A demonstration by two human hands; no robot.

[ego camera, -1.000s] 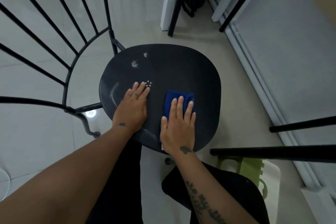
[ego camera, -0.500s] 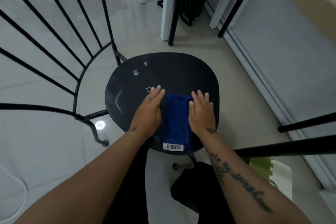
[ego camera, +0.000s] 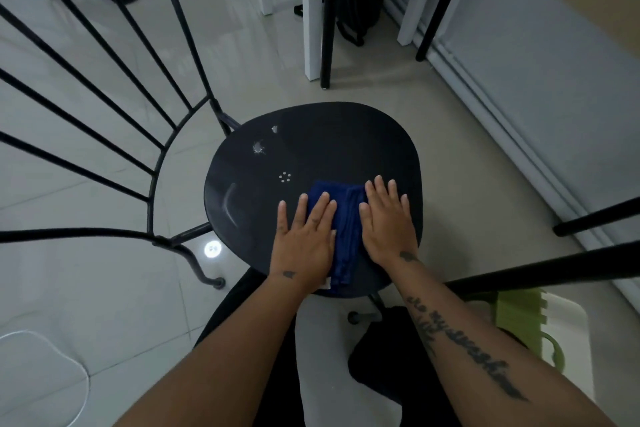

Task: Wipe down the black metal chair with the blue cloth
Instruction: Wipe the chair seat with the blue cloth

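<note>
Both flat hands blanket much of the folded dark-blue cloth (ego camera: 346,218). The left hand (ego camera: 304,236) hides its left half and the right hand (ego camera: 386,222) covers its right edge, so only a middle strip shows. A small white tag (ego camera: 327,282) peeks out by the left wrist, its print unreadable. The black metal chair (ego camera: 329,149) hides nearly all of its legs under the seat, and its thin backrest rods (ego camera: 104,107) run off the left and top edges. The pale specks (ego camera: 258,147) on the seat are too small to identify. The white table (ego camera: 311,10) is cut off at the top. A lime-green plastic item (ego camera: 516,319), half behind the right forearm, can't be made out. A thin white cable (ego camera: 79,374) exits at the left edge.
</note>
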